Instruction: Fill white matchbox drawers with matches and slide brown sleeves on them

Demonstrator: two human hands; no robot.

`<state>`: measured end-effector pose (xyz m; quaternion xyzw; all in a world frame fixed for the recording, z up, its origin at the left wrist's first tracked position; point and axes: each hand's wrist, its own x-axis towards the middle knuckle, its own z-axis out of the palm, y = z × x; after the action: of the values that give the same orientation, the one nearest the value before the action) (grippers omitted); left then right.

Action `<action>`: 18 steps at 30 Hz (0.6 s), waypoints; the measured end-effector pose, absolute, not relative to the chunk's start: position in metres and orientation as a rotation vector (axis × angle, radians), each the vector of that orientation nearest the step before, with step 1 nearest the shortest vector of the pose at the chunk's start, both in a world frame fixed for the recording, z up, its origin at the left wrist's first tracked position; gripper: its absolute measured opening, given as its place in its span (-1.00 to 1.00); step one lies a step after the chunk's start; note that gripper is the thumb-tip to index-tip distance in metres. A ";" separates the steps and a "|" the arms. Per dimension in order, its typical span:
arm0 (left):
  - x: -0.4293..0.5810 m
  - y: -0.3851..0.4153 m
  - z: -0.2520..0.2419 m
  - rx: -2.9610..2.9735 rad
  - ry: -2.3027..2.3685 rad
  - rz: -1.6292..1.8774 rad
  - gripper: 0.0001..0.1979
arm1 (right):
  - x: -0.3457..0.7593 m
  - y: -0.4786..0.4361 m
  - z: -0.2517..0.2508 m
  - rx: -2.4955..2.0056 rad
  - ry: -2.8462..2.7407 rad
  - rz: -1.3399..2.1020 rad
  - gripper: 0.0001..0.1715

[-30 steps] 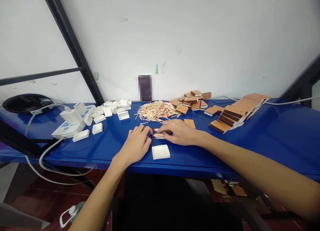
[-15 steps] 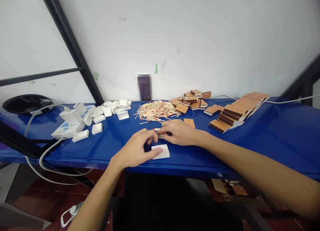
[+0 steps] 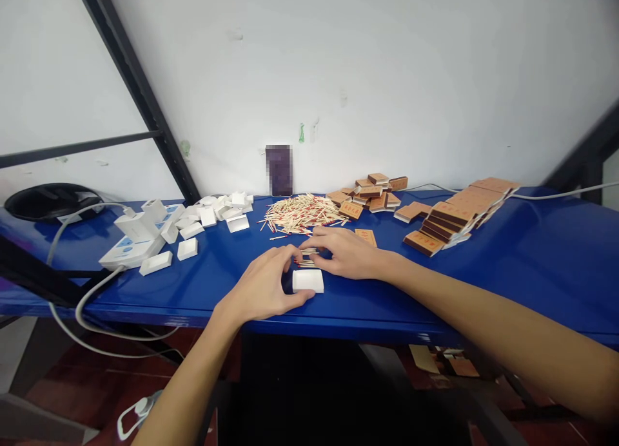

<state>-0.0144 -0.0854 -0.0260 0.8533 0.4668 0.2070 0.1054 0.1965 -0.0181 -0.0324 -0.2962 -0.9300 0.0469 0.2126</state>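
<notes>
Tray [image 3: 308, 280] slid up to match row [image 3: 304, 264], left hand [image 3: 264, 281] on it

Surface: one, blue, under everything. Largest group: box row [image 3: 461, 215], well right of the right fingers; overlapping, count unclear. Match heap [image 3: 304, 214]: one, beyond both sets of fingers, too many matches to count. Box pile [image 3: 371, 192]: beyond and right of the right fingers, maybe ten or so, some hidden. White tray pile [image 3: 208, 216]: beyond and left of the left fingers, not countable; two loose trays [image 3: 187, 248] on its near side.

Hands: two. Left fingers spread wide, thumb touching the tray's near edge; can't tell if the other fingertips touch it. Right hand [image 3: 345, 252]: thumb and forefinger narrow over the row's right end; can't tell if pinching. Lone box [image 3: 366, 238]: one, just past the right hand.

Tray: one, right of the left thumb, moved away from the wearer since a second ago. Judged: tray and row now paired for the work. Match row: one, between the fingers; several matches, exact count blocked.
</notes>
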 end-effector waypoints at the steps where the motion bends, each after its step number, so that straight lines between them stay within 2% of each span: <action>1: -0.014 -0.085 -0.026 2.517 1.393 0.605 -0.61 | 0.197 -0.017 -0.033 -0.820 -2.568 0.138 -0.65; 10: -0.015 -0.084 -0.028 2.546 1.373 0.564 -0.73 | 0.199 -0.011 -0.029 -0.716 -2.611 0.421 -0.59; 18: -0.019 -0.084 -0.025 2.460 1.346 0.648 -0.82 | 0.195 -0.009 -0.033 -0.723 -2.571 0.410 -0.74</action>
<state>-0.0187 -0.0838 -0.0250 0.8474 0.4636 0.2231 0.1316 0.1954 -0.0092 -0.0329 -0.2610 -0.9286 0.1482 0.2180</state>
